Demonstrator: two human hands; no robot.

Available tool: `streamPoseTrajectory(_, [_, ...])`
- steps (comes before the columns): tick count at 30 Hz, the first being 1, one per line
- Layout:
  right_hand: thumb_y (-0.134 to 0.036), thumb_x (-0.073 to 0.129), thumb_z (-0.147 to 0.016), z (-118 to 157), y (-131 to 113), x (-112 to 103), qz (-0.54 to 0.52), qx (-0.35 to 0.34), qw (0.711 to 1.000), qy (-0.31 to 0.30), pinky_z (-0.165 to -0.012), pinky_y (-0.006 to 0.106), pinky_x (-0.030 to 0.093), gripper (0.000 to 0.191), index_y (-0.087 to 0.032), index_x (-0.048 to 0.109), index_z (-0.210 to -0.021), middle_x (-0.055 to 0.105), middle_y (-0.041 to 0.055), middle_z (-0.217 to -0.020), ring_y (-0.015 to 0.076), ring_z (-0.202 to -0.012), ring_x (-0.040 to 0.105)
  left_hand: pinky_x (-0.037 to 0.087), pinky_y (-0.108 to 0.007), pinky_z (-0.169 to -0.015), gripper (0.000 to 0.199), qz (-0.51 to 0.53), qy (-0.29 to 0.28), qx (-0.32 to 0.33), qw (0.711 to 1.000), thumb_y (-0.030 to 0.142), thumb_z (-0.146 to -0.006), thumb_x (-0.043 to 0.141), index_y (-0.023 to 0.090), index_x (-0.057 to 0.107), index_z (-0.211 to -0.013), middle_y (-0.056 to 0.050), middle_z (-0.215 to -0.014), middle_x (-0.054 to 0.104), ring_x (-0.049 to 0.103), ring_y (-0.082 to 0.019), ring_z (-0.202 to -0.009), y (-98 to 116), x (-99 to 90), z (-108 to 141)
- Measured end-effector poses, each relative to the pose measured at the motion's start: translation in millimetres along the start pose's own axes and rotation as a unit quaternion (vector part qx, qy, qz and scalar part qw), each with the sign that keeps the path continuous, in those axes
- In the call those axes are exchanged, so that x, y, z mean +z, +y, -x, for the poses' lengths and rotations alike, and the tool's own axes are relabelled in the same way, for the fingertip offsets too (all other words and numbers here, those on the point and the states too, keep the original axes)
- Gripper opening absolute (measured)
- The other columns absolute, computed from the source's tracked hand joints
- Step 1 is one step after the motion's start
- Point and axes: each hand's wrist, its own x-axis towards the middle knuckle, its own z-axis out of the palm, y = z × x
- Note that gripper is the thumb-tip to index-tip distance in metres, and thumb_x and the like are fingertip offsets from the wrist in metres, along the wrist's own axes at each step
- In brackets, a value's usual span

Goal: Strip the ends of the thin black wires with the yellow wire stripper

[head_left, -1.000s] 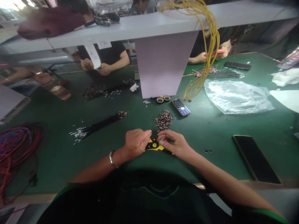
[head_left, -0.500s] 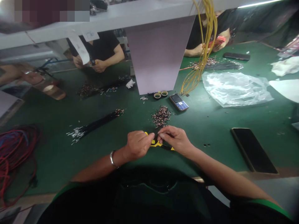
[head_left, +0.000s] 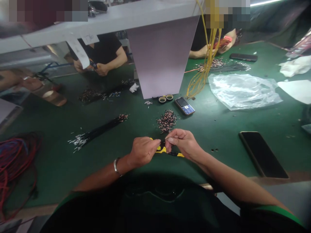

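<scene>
My left hand [head_left: 143, 150], a silver bracelet on its wrist, is closed with the thumb pressed along the fist; what it holds is hidden. Fingertips of my right hand [head_left: 181, 142] pinch a thin, dark, wire-like piece, close to the left thumb. Beneath both hands lies a yellow and black hand tool [head_left: 173, 153], partly covered, its kind not clear. Just beyond them is a heap of short copper-and-black wire bits [head_left: 167, 120]. A bundle of black wires [head_left: 102, 127] lies to the left, with copper ends one way and silvery ends the other.
A keypad phone [head_left: 185, 106] and two tape rolls [head_left: 166, 98] stand before a pale upright panel [head_left: 160, 58]. At right are a dark smartphone [head_left: 263, 154] and a plastic bag [head_left: 243, 90]. Red cables [head_left: 17, 165] lie left; yellow cables [head_left: 206, 64] hang down. Co-workers' hands work across the table.
My right hand's fingers have shifted slightly, drawn a little away from the left thumb. The left hand stays nearly in place. The whole view has moved a little.
</scene>
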Motion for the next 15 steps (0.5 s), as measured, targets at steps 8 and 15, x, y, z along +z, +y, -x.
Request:
streamPoseTrajectory(8, [-0.03, 0.077, -0.071, -1, -4, 0, -0.046, 0.056, 0.997, 0.003, -0.047, 0.028, 0.053, 0.019, -0.016, 0.064, -0.069, 0.067, -0.0004, -0.057, 0.0118, -0.044, 0.057, 0.045, -0.021, -0.055, 0.01, 0.04, -0.014, -0.045, 0.998, 0.015, -0.087, 0.056, 0.018, 0.065, -0.089, 0.0, -0.066, 0.071, 0.063, -0.01, -0.056, 2, -1.4, -3])
streamPoseTrajectory(15, [-0.027, 0.076, -0.072, -7, 3, -7, -0.062, 0.045, 0.997, 0.005, -0.044, 0.025, 0.051, 0.017, -0.015, 0.064, -0.071, 0.065, -0.001, -0.055, 0.0111, -0.042, 0.056, 0.044, -0.018, -0.053, 0.016, 0.143, -0.075, -0.214, 0.963, 0.019, -0.084, 0.059, 0.017, 0.069, -0.073, 0.0, -0.06, 0.069, 0.06, -0.009, -0.052, 9, -8.8, -14])
